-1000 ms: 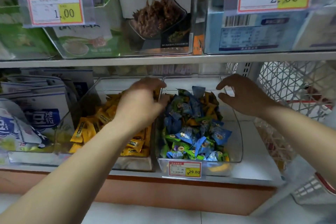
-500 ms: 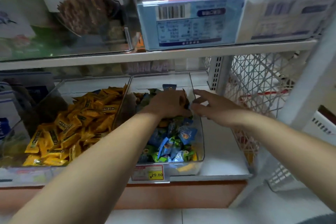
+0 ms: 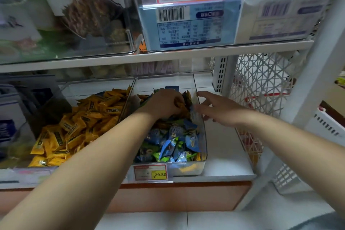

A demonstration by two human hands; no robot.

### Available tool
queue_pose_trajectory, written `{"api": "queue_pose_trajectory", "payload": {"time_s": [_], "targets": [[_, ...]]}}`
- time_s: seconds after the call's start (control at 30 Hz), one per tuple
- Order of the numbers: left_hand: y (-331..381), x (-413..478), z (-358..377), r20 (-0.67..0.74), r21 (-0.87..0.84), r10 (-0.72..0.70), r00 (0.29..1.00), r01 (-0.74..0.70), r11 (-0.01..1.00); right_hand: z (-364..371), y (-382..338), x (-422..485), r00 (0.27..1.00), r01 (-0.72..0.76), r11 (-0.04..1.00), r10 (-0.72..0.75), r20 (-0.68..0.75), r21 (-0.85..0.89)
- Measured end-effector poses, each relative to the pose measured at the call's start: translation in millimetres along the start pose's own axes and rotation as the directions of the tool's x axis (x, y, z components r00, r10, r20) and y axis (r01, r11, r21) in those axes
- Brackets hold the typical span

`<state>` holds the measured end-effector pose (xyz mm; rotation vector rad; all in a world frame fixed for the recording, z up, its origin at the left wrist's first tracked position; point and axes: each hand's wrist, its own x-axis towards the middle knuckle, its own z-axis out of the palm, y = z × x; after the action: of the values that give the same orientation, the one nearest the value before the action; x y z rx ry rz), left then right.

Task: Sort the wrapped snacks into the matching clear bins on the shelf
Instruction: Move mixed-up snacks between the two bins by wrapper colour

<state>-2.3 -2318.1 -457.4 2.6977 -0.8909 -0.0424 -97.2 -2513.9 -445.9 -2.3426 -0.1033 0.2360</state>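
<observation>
**Picking strays out of the blue-and-green bin**

The fingers [image 3: 178, 103] of the left hand [image 3: 164, 102] are curled down and pinched on an orange wrapped snack [image 3: 183, 107] at the far end of the right clear bin [image 3: 202, 132]. The right hand [image 3: 220, 109] hovers just outside that bin's right wall, its fingers [image 3: 202, 95] spread loosely and holding nothing; whether they touch the wall cannot be told.

Around the left hand lies the bin's heap of blue and green snacks [image 3: 173, 140], with a few orange wrappers among them at the far end and one yellow piece near the front. Just to the left, touching wall to wall, stands the left clear bin [image 3: 97, 87] filled with yellow-orange snacks [image 3: 78, 127]. Both bins sit on the lower shelf [image 3: 224, 155].

The step in hand looks like pulling a mismatched orange piece out of the blue-and-green heap. The next move likely calls for lifting it clear of the dividing walls and carrying it left to drop among the matching wrappers, without dragging blue pieces along.
</observation>
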Motion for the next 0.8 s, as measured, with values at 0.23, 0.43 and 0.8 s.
{"api": "queue_pose_trajectory", "payload": {"time_s": [0.23,0.43,0.8], "targets": [[-5.5,-30.9,-40.0,-0.229,-0.357,-0.147,0.962,0.058,0.932,-1.6,-12.3,8.9,0.967,0.102,0.980,-0.138,-0.214,-0.171],[13.0,-64.7,-50.9,-0.241,-0.659,-0.265,0.934,0.043,0.751,13.2,-49.7,6.7,0.877,0.379,0.888,-0.434,-0.204,-0.260],[38.5,-78.9,-34.7,-0.106,-0.978,-0.456,0.883,-0.010,0.208,17.4,-62.9,3.1,0.946,0.310,0.944,-0.294,-0.140,0.112]]}}
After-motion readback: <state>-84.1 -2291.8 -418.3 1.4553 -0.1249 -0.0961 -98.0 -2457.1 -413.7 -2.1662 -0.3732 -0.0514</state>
